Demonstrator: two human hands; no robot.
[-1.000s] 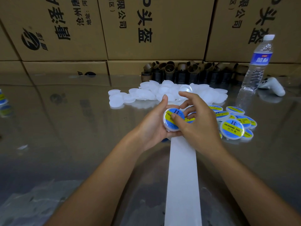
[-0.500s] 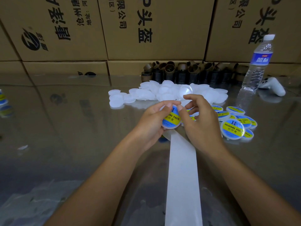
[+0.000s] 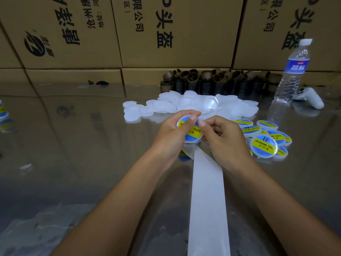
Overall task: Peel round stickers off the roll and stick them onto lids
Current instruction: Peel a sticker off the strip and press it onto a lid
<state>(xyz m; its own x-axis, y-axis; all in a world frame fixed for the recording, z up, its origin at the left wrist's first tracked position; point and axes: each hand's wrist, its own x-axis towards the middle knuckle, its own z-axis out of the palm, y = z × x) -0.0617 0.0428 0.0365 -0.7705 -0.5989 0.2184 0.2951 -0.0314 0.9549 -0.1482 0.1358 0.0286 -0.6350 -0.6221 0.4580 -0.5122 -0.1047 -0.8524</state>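
Note:
My left hand [image 3: 170, 134] grips a round clear lid [image 3: 191, 133] bearing a blue and yellow "SOLDERING PASTE" sticker, its thumb lying across the sticker's top. My right hand [image 3: 224, 141] sits against the lid's right side, thumb tip pressing the sticker's edge and fingers curled. The white backing strip [image 3: 207, 191] of the sticker roll runs from under my hands down to the bottom of the frame. A heap of plain white lids [image 3: 162, 106] lies beyond my hands. Several stickered lids [image 3: 265, 145] are piled to the right.
Stacked cardboard boxes [image 3: 175, 32] wall off the back of the shiny table [image 3: 73, 145]. Brown cardboard cores [image 3: 208, 80] line their foot. A water bottle [image 3: 293, 71] and a white controller [image 3: 310, 97] stand at the right. More stickered lids [image 3: 2, 112] show at the left edge.
The lid has turned in my left hand so more of the sticker shows. My right thumb slid from the lid's middle to its right edge while smoothing the sticker.

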